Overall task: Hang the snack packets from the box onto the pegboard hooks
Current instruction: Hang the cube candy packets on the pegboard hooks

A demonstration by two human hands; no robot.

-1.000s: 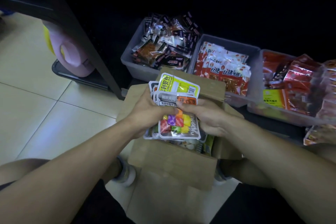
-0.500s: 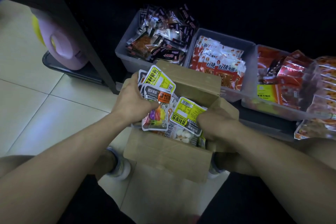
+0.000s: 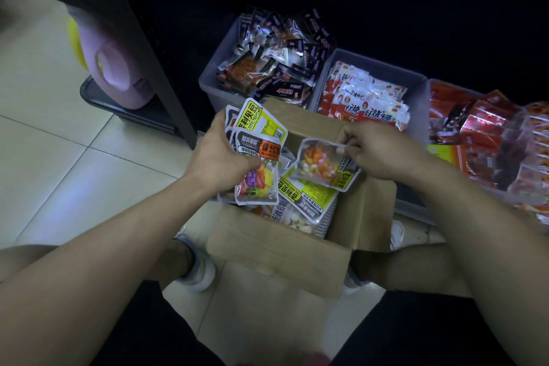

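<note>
An open cardboard box (image 3: 276,249) stands on the floor between my feet, with several snack packets (image 3: 309,202) lying inside. My left hand (image 3: 219,154) grips a fanned stack of packets (image 3: 258,145) over the box's left side; the front one shows colourful sweets, a yellow-labelled one sticks out behind. My right hand (image 3: 374,148) pinches the top edge of a single packet (image 3: 323,163) with orange and white pieces, held tilted above the box. No pegboard or hooks are visible.
Three grey bins sit behind the box: dark packets (image 3: 273,59), red-and-white packets (image 3: 368,98), red packets (image 3: 487,134). A dark shelf post (image 3: 148,68) and a pink jug (image 3: 116,68) on a black tray stand to the left. Pale floor tiles (image 3: 59,142) lie left.
My right hand has let go of the yellow-labelled packet, taken a packet with orange and white pieces and lifted it above the box. The left hand's stack stayed roughly in place.
</note>
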